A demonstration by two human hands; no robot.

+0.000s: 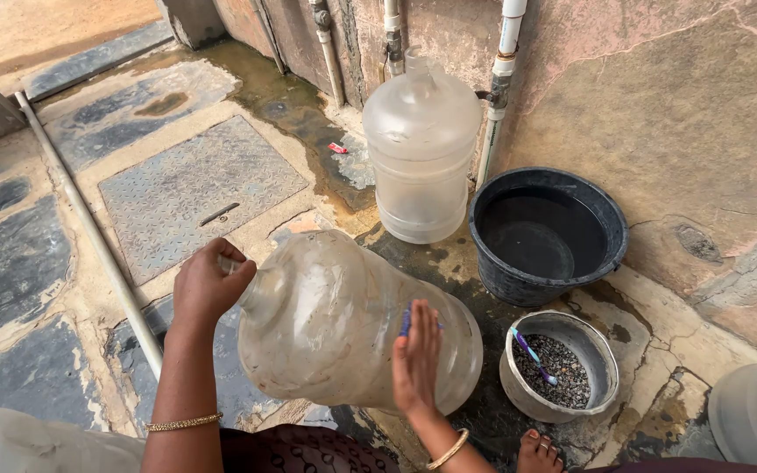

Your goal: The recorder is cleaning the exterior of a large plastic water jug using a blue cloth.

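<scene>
A large cloudy plastic water jug (343, 320) lies on its side in front of me, neck pointing left. My left hand (208, 282) is closed around its neck and mouth. Against the jug's near side, my right hand (416, 355) presses with fingers straight up, holding something small and blue, mostly hidden. A second, cleaner-looking jug (420, 144) stands upright behind it near the wall.
A black tub (547, 232) of water sits at the right by the wall. Beside it is a small grey bowl (561, 363) of gravel with a purple toothbrush (532, 355). White pipes (503, 70) run up the wall. A metal hatch (199, 188) lies left.
</scene>
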